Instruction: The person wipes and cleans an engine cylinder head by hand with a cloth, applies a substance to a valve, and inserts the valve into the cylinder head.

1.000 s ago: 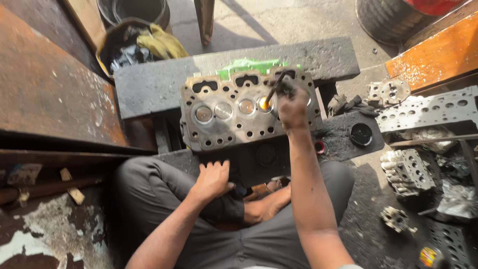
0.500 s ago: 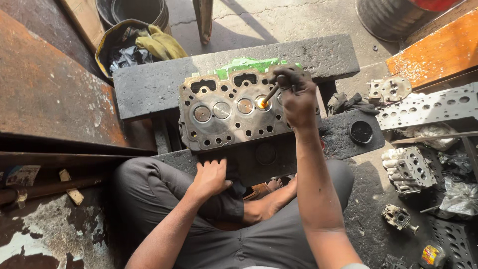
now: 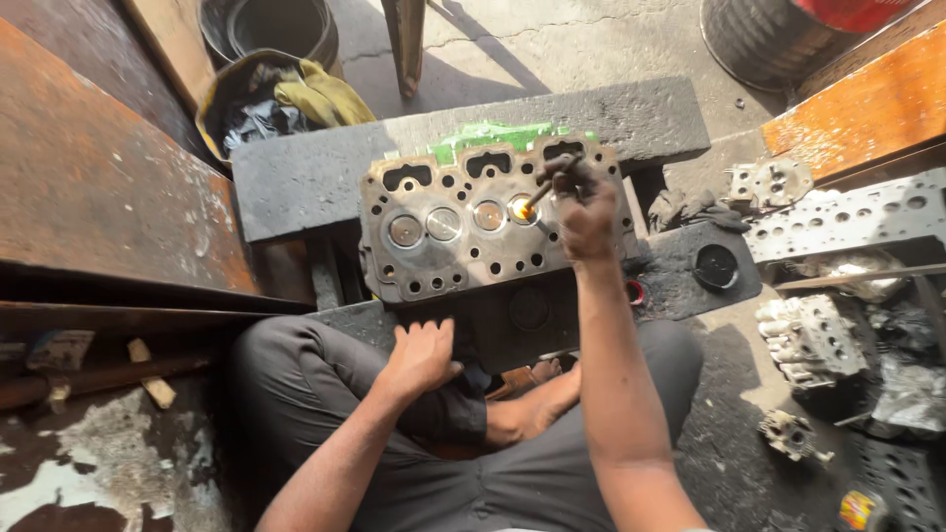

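A grimy metal cylinder head [image 3: 463,256] with several round valves and bolt holes lies tilted against a dark stone block [image 3: 325,167], right in front of me. My right hand [image 3: 583,209] is closed around a thin stick-like tool [image 3: 537,195], whose tip touches the valve [image 3: 521,209] that shines orange. My left hand [image 3: 419,357] rests on my knee, just below the lower edge of the cylinder head, its fingers loosely curled and holding nothing.
Other cylinder heads and engine parts [image 3: 828,222] lie on the ground at the right. A rusty metal sheet [image 3: 89,187] fills the left. A black tub with yellow-green gloves [image 3: 320,94] stands behind the block. A green piece [image 3: 488,136] peeks from behind the head.
My right hand with the tool has shifted slightly over the orange-lit valve. The left hand stays on my knee. The view has shifted a little.
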